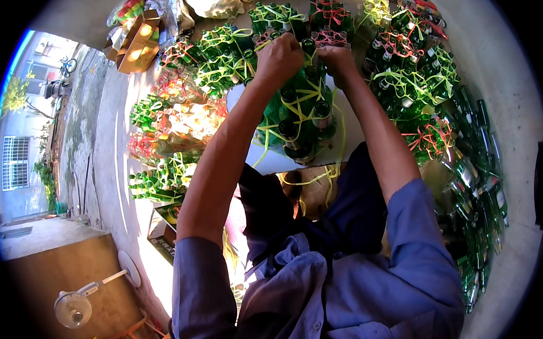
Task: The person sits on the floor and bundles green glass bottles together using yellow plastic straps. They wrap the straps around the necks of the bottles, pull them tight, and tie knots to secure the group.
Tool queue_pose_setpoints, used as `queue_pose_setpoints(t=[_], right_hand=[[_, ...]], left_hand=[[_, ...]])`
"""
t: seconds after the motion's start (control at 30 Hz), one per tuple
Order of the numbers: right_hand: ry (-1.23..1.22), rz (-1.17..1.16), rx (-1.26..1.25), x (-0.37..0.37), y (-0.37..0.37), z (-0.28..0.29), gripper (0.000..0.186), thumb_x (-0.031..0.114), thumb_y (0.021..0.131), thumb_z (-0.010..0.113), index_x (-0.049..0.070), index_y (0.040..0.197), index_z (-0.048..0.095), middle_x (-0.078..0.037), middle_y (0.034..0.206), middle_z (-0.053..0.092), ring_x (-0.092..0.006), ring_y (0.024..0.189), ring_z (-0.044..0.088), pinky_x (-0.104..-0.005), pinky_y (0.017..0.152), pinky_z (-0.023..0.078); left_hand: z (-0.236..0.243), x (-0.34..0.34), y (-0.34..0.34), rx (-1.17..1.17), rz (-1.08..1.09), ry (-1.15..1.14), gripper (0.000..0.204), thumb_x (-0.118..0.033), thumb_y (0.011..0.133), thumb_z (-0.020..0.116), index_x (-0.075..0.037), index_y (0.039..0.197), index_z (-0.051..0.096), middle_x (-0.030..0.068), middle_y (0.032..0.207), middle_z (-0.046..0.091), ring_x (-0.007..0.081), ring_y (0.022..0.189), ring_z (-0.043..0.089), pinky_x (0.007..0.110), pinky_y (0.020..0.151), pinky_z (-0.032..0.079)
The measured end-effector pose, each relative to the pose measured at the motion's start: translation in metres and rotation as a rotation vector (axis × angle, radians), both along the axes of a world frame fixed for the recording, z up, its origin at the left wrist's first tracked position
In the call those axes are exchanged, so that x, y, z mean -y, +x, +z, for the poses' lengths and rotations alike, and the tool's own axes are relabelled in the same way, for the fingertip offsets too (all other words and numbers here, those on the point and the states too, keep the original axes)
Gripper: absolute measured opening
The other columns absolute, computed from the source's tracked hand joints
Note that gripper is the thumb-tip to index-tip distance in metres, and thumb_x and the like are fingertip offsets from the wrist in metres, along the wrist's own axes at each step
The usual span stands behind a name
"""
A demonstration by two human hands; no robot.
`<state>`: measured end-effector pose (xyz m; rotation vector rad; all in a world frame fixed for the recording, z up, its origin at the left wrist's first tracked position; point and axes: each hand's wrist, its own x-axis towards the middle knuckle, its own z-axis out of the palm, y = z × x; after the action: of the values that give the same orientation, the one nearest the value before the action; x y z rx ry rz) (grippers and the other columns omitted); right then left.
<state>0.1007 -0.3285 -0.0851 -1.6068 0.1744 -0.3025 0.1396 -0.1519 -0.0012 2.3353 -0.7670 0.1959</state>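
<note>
Fingers: I read left hand and right hand curled, pinching yellow strap at the far bottle necks | Thing: green bottle bundle on white board, centre | Step: I judge tying; next needs taut pull | Around: tied bundles; loose bottles right

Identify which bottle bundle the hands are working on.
The green bundle tied with yellow strap, standing on the white board before the person; left hand and right hand grip its top.
</note>
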Motion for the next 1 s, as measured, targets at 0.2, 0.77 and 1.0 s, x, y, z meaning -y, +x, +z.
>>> queue_pose_setpoints(t=[0.2,0.77,1.0], right_hand=[[0.287,-0.058,-0.061,-0.015,-0.015,0.011,0.024,0.023,0.086,0.074,0.0,0.094,0.076,0.0,0.079,0.069,-0.0072,0.066,0.058,-0.0245,0.06,0.045],[-0.292,-0.005,0.173,-0.021,-0.034,0.033,0.029,0.021,0.083,0.072,0.006,0.108,0.074,-0.01,0.089,0.072,-0.0216,0.08,0.07,-0.0328,0.077,0.054],[-0.533,-0.062,0.233,-0.021,-0.027,0.021,0.019,0.024,0.077,0.075,0.007,0.086,0.071,-0.01,0.077,0.066,-0.0307,0.075,0.067,-0.0406,0.07,0.052]], left_hand=[[-0.001,-0.002,0.003,0.0,0.01,0.021,0.014,-0.019,0.08,0.066,-0.005,0.083,0.066,0.0166,0.084,0.07,0.0378,0.082,0.068,0.046,0.073,0.054],[0.013,-0.005,-0.013,-0.139,0.095,-0.164,0.02,-0.015,0.076,0.064,-0.004,0.092,0.065,0.0153,0.083,0.071,0.0357,0.082,0.068,0.044,0.074,0.051],[0.027,0.002,-0.019,0.222,0.151,0.067,0.013,-0.014,0.079,0.067,-0.007,0.09,0.067,0.0113,0.081,0.072,0.0344,0.079,0.068,0.045,0.075,0.052]])
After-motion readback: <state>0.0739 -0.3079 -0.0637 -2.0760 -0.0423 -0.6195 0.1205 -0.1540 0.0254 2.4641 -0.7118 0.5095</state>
